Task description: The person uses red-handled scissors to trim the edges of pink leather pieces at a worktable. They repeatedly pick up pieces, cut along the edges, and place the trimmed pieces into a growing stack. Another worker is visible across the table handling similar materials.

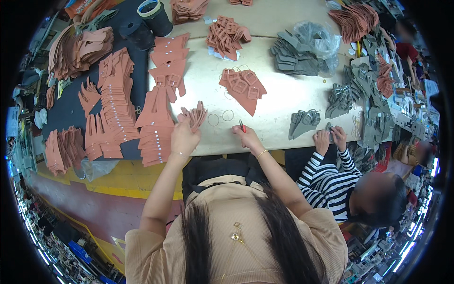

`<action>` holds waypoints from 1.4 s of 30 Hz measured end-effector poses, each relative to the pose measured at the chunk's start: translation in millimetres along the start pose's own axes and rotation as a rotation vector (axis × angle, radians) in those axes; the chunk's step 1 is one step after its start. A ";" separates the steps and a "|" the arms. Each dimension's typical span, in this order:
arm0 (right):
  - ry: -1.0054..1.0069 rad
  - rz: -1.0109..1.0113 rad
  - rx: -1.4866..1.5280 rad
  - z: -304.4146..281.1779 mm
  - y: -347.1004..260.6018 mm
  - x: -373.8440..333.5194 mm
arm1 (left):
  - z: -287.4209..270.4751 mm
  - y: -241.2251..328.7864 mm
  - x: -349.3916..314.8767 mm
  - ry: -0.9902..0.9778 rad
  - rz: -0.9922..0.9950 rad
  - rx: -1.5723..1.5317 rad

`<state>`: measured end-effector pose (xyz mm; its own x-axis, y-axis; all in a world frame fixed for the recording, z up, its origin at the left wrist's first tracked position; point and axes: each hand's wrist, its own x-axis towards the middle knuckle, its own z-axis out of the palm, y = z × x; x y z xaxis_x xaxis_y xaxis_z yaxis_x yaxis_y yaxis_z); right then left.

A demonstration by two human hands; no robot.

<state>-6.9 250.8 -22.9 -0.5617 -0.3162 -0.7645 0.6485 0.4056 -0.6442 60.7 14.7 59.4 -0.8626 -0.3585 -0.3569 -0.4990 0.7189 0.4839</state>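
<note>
My left hand (185, 138) is closed around a fanned bundle of salmon-pink strips (195, 115) at the table's near edge. Small red-handled snips (243, 127) with dark tips stick up from the fingers of my right hand (248, 139). Between the hands lie two thin rubber bands (213, 119), loose on the pale tabletop. Just beyond my right hand rests a pile of salmon-pink pieces with square buckles (242, 87). To the left, overlapping salmon-pink pieces (157, 137) form a long row close to my left hand.
More stacks of salmon-pink pieces (118, 102) cover the dark left tabletop. Grey pieces (295, 57) and a clear plastic bag (319, 42) are at the right. A co-worker in a striped top (326, 180) handles a grey piece beside me. Dark cylindrical containers (156, 19) stand at the back left.
</note>
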 end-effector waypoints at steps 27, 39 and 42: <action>0.221 -0.454 -0.253 10.0 -15.8 22.2 | 117.3 -81.5 32.1 -0.350 -0.168 -0.413; 0.035 -0.560 -0.199 17.9 -81.0 -25.7 | 18.8 -6.8 15.3 -0.341 0.016 -1.041; 0.088 -0.803 -0.311 15.4 -109.8 -43.5 | -21.1 13.5 14.0 -0.263 0.043 -1.166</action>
<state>-45.7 206.8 80.7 -0.8354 -0.5454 -0.0683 -0.1241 0.3082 -0.9432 40.1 6.8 77.9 -0.9049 -0.1168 -0.4093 -0.3620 -0.2944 0.8845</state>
